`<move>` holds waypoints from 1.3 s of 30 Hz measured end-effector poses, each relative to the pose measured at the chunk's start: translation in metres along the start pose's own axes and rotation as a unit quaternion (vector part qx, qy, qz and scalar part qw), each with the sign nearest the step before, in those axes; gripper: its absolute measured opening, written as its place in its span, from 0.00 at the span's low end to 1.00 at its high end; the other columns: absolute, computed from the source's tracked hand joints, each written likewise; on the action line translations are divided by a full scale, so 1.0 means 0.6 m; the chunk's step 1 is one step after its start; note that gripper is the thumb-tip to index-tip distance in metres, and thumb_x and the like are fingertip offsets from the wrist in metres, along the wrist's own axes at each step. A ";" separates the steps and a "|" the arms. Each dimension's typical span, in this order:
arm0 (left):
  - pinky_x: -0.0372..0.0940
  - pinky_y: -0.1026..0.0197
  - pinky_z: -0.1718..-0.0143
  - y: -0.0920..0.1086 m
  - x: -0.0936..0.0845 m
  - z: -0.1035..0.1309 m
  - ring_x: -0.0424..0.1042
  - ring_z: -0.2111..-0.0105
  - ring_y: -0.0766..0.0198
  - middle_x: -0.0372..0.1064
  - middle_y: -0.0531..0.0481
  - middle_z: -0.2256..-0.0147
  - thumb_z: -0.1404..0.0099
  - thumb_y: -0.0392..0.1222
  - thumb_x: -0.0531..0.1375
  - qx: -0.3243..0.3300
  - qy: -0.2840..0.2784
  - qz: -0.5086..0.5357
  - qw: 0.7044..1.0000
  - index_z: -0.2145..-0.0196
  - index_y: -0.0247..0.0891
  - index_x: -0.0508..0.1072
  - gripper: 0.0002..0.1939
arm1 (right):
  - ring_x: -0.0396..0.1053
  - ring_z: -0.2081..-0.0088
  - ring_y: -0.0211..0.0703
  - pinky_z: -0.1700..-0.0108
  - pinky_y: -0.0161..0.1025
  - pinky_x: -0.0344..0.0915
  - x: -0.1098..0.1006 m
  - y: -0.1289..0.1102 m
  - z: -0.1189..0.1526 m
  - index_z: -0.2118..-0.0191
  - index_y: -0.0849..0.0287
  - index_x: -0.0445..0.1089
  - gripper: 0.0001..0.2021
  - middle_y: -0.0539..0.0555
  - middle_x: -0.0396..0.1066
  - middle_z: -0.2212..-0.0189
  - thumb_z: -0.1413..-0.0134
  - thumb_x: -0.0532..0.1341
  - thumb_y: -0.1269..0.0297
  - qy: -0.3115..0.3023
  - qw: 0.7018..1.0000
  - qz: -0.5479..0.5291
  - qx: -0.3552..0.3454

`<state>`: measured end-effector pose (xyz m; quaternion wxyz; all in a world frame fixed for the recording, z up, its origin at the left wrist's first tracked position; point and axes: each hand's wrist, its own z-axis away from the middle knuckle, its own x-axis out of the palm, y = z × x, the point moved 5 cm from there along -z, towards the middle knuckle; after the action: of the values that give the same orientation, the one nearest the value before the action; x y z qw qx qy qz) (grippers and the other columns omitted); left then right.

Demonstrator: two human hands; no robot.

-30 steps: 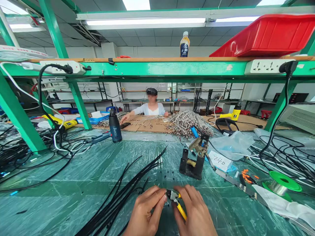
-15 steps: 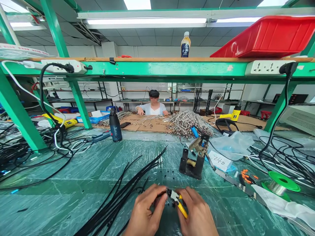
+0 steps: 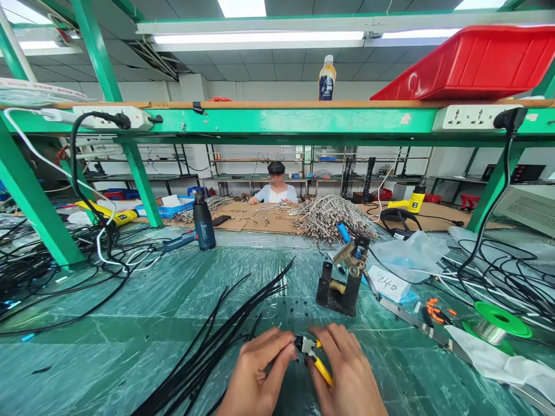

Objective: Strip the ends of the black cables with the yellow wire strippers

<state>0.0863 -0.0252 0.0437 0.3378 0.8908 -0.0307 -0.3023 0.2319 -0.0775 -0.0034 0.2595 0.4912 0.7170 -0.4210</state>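
My right hand [image 3: 347,367] is wrapped round the yellow handles of small diagonal cutters [image 3: 319,365], whose jaws point left. The fingertips of my left hand [image 3: 262,367] pinch together right by those jaws. What looks like the end of a black cable is in this pinch, mostly hidden by the fingers. A bundle of loose black cables [image 3: 217,335] lies on the bench to the left of my left hand. Tiny dark offcuts are scattered on the bench beyond the cutters.
A black soldering iron stand [image 3: 337,294] is behind my hands. Farther off are a heat gun [image 3: 203,222] and a heap of grey cables [image 3: 332,216]. At right lies a green solder spool [image 3: 496,323]. Overhead runs a green shelf [image 3: 277,121]; a person [image 3: 275,185] sits opposite.
My left fingertips have closed more tightly beside the cutter jaws, hiding the dark piece between them. The cutters have shifted very slightly. Across the bench, the person's arms have lowered.
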 end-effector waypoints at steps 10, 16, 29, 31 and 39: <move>0.60 0.66 0.70 -0.001 0.002 -0.002 0.68 0.72 0.64 0.68 0.51 0.74 0.32 0.40 0.54 -0.078 -0.031 0.047 0.995 0.74 0.37 0.73 0.14 | 0.67 0.60 0.51 0.58 0.49 0.67 0.006 0.013 0.003 0.55 0.53 0.64 0.15 0.54 0.67 0.62 0.49 0.56 0.73 -0.032 0.999 -0.018 0.012; 0.60 0.66 0.70 -0.008 0.005 0.001 0.68 0.73 0.64 0.68 0.52 0.76 0.32 0.43 0.53 -0.112 -0.048 0.064 0.990 0.77 0.38 0.73 0.17 | 0.65 0.57 0.54 0.55 0.55 0.65 -0.005 0.002 -0.003 0.47 0.51 0.59 0.23 0.56 0.65 0.59 0.50 0.57 0.72 -0.017 1.000 -0.004 -0.011; 0.54 0.67 0.76 -0.023 0.007 0.002 0.59 0.79 0.69 0.60 0.55 0.78 0.32 0.48 0.52 -0.191 -0.140 0.169 0.957 0.79 0.33 0.69 0.22 | 0.66 0.58 0.51 0.54 0.50 0.66 -0.010 0.002 -0.003 0.57 0.55 0.67 0.17 0.55 0.67 0.62 0.55 0.56 0.76 -0.040 0.999 -0.027 0.003; 0.54 0.68 0.76 -0.025 0.008 0.001 0.59 0.79 0.70 0.60 0.55 0.78 0.32 0.49 0.52 -0.206 -0.147 0.191 0.949 0.76 0.33 0.69 0.20 | 0.66 0.57 0.52 0.54 0.52 0.65 -0.011 0.002 -0.005 0.54 0.54 0.65 0.19 0.55 0.67 0.60 0.54 0.56 0.75 -0.037 0.999 -0.026 -0.009; 0.55 0.67 0.73 -0.015 0.006 0.000 0.62 0.77 0.67 0.61 0.54 0.79 0.30 0.48 0.48 -0.157 -0.149 0.114 0.970 0.79 0.35 0.71 0.24 | 0.65 0.56 0.53 0.54 0.55 0.65 -0.005 0.004 -0.003 0.47 0.50 0.59 0.25 0.55 0.66 0.59 0.53 0.56 0.75 -0.037 0.999 -0.002 -0.022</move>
<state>0.0877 -0.0191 0.0362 0.4976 0.7620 -0.1336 -0.3922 0.2353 -0.0769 -0.0011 0.2957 0.4682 0.7173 -0.4230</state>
